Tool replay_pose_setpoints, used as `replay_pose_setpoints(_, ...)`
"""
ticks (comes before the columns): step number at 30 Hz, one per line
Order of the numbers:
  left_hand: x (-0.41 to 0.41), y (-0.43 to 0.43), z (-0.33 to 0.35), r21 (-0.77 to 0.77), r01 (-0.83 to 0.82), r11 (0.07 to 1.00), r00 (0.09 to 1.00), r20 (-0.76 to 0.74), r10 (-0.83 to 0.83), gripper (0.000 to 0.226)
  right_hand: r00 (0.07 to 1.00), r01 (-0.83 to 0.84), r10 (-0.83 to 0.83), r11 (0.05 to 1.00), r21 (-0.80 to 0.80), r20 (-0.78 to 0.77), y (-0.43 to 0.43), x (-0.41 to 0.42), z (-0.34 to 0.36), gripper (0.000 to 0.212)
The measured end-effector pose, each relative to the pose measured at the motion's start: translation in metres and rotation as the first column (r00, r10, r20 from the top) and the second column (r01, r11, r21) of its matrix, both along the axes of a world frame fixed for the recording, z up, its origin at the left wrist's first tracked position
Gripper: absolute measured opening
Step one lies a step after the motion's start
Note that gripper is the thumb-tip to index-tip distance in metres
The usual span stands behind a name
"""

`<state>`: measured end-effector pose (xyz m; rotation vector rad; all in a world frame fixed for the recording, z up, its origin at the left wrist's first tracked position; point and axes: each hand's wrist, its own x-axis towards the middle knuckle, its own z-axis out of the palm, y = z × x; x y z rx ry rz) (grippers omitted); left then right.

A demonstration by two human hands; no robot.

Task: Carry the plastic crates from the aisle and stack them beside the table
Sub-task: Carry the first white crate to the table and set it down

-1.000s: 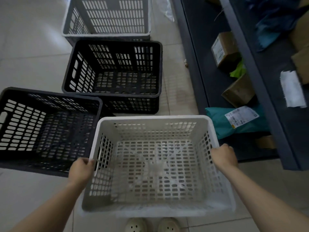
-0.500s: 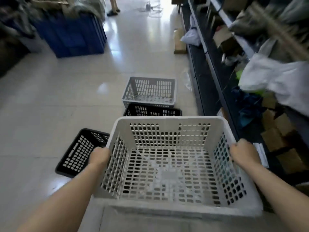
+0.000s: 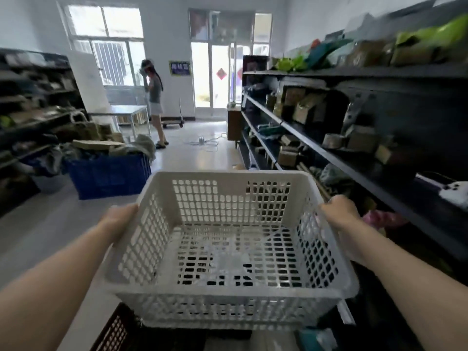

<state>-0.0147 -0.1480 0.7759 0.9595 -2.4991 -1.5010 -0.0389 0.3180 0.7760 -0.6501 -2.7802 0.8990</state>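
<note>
Head view puts the white crate (image 3: 228, 249) right in front of you, lifted clear of the floor and held level, its open top toward the camera so you look down through the perforated bottom. Your left hand (image 3: 119, 222) is wrapped over the crate's left rim, fingers curled out of sight around the edge, and your right hand (image 3: 340, 211) is closed in a fist on the crate's right rim; both forearms run in from the lower corners of the frame. Below the crate's near wall, at the bottom edge of the view, a black crate (image 3: 114, 333) shows only its corner (the rest is hidden under the white one). To the crate's left and farther off, a blue crate (image 3: 109, 174) sits on the floor, heaped with cloth and cardboard. To the crate's right, dark shelving (image 3: 354, 158) runs away down the aisle, loaded with boxes and bags; more dark shelves stand on the far left. Well beyond the crate's far wall, a light table (image 3: 124, 112) stands under the windows, and another person (image 3: 155, 102) stands just beside it, one arm raised to the head. Past the crate's far rim the pale floor (image 3: 192, 153) carries a tangle of cable near the glass door.
</note>
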Motion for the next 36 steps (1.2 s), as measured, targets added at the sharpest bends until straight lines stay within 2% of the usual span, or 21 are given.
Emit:
replay_pose_setpoints(4,0.024,-0.011,0.057,-0.019,0.125,0.992,0.990,-0.062,-0.126,0.032,0.996,0.082,-0.082,0.997,0.008,-0.024,-0.010,0.060,0.054,0.037)
replay_pose_setpoints(8,0.057,-0.009,0.093,-0.017,0.287,0.958,0.956,-0.057,-0.287,0.032,0.975,0.223,-0.223,0.975,0.001,0.014,-0.012,0.138,0.075,0.030)
replay_pose_setpoints(11,0.081,0.012,0.111,-0.002,0.440,0.898,0.896,-0.061,-0.439,0.026,0.954,0.300,-0.298,0.950,-0.088,0.038,-0.001,0.213,0.075,0.036)
replay_pose_setpoints(15,0.095,0.053,0.121,-0.048,0.585,0.809,0.808,-0.052,-0.587,0.028,0.895,0.444,-0.438,0.891,-0.097,0.080,0.023,0.314,0.075,0.024)
replay_pose_setpoints(18,0.111,0.101,0.123,-0.010,0.728,0.685,0.685,-0.004,-0.728,0.022,0.852,0.522,-0.511,0.847,-0.101,0.117,0.046,0.388,0.081,0.018)
replay_pose_setpoints(21,0.126,0.159,0.115,0.031,0.807,0.589,0.588,0.044,-0.808,0.018,0.764,0.645,-0.638,0.757,-0.100,0.101,0.079,0.463,0.089,0.014)
replay_pose_setpoints(23,0.135,0.202,0.106,0.043,0.861,0.506,0.502,0.083,-0.861,0.025,0.706,0.708,-0.698,0.698,-0.110,0.118,0.101,0.515,0.092,0.011)
replay_pose_setpoints(25,0.154,0.252,0.103,0.056,0.914,0.401,0.392,0.123,-0.912,0.038,0.650,0.760,-0.750,0.643,-0.096,0.120,0.121,0.567,0.096,0.018)
replay_pose_setpoints(28,0.200,0.330,0.108,0.072,0.967,0.244,0.234,0.124,-0.964,0.032,0.570,0.822,-0.815,0.564,-0.083,0.106,0.153,0.643,0.098,0.027)
replay_pose_setpoints(32,0.251,0.426,0.113,0.047,0.992,0.117,0.110,0.118,-0.987,0.026,0.451,0.890,-0.889,0.439,-0.124,0.087,0.201,0.730,0.100,0.014)
replay_pose_setpoints(36,0.301,0.516,0.111,0.073,0.997,0.036,0.027,0.120,-0.992,0.031,0.377,0.921,-0.921,0.363,-0.139,0.094,0.254,0.793,0.101,0.017)
